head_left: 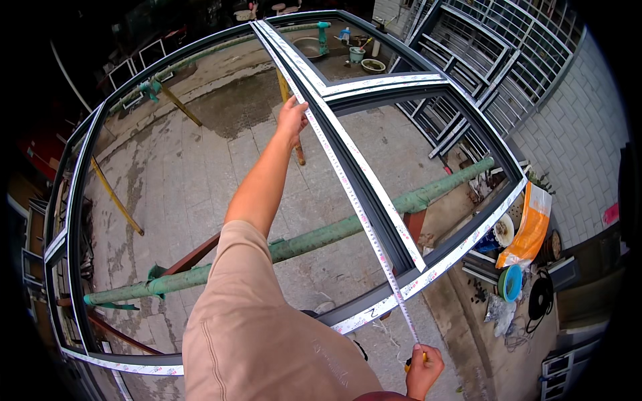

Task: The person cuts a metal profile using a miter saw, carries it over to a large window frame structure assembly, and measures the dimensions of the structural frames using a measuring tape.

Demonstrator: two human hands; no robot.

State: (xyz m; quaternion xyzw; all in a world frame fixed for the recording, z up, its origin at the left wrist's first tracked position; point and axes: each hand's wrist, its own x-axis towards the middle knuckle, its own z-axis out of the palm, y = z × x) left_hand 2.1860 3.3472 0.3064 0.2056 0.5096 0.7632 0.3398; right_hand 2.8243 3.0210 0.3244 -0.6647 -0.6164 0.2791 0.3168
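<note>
A large dark window frame [495, 215], with white printed protective film on its faces, lies flat across green supports. Its long middle bar [364, 175] runs away from me. My left hand [292, 120] is stretched far out, its fingers closed on the tape blade [409, 321] at the left edge of that bar. The blade runs back along the bar and over the near rail. Beyond the near rail, at the lower right, my right hand [424, 371] is closed around the tape measure [408, 364]; a bit of its yellow case shows, the rest is hidden by my fingers.
Green pipes [314, 239] cross beneath the frame. To the right lie an orange-and-white sack [528, 224], a turquoise basin [511, 283] and a coiled black hose [540, 299]. Metal grilles [495, 60] lean by a pale tiled wall [575, 144]. Buckets stand at the far side.
</note>
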